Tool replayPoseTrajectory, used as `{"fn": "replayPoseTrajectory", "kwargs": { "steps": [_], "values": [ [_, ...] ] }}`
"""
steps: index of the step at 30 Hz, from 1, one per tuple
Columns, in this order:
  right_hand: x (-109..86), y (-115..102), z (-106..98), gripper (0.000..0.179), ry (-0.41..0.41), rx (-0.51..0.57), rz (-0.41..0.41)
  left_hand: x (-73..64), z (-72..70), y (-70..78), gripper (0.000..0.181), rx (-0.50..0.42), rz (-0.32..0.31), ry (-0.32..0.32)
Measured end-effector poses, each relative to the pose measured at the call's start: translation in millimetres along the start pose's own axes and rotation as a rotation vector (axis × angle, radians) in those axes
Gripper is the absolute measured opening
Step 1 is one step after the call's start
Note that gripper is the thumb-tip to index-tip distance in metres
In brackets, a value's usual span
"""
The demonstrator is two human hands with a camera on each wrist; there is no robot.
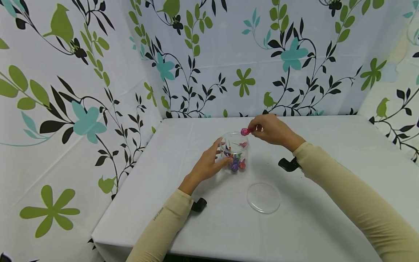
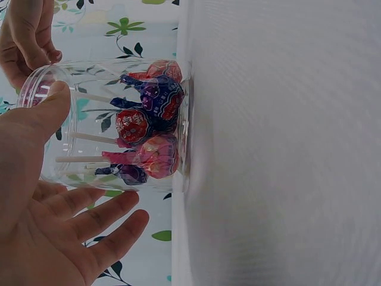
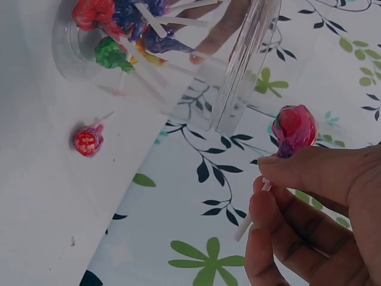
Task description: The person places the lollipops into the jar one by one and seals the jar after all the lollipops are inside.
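Note:
A clear round jar [image 1: 247, 154] stands upright on the white table, several wrapped lollipops [image 2: 158, 156] inside with their sticks upward. My left hand [image 1: 207, 165] holds the jar from the left side, thumb toward the near wall and fingers round the far side. At the jar's right rim, my right hand [image 1: 269, 129] pinches the stick of a pink-red lollipop [image 3: 296, 128] between thumb and fingers. The candy end is level with the open top of the jar. One red lollipop [image 3: 88, 142] lies on the table beside the jar in the right wrist view.
A clear round lid [image 1: 263, 197] lies flat on the table [image 1: 222, 233], nearer than the jar and slightly right. Patterned curtains [image 1: 209, 65] hang behind and beside the table. Black camera mounts [image 1: 288, 165] sit at both wrists.

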State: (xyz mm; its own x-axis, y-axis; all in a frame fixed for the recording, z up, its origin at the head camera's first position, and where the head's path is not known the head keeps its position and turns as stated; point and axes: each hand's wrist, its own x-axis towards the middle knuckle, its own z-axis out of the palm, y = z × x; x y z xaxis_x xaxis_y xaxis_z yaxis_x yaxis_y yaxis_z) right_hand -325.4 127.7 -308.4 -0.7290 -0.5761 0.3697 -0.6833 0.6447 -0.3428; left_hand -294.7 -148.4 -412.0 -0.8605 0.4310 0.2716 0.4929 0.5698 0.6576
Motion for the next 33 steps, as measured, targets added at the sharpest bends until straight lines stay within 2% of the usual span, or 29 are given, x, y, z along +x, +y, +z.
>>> {"fn": "replayPoseTrajectory", "kwargs": {
  "steps": [22,33],
  "values": [
    [15.2,-16,9,0.013,-0.081,-0.082,0.000,0.5,-0.3,-0.5,0.090,0.007,-0.014,0.001],
    [19.3,-20,16,0.012,-0.098,-0.149,-0.052,0.6,-0.9,0.2,0.091,-0.005,-0.017,0.002]
  ]
}}
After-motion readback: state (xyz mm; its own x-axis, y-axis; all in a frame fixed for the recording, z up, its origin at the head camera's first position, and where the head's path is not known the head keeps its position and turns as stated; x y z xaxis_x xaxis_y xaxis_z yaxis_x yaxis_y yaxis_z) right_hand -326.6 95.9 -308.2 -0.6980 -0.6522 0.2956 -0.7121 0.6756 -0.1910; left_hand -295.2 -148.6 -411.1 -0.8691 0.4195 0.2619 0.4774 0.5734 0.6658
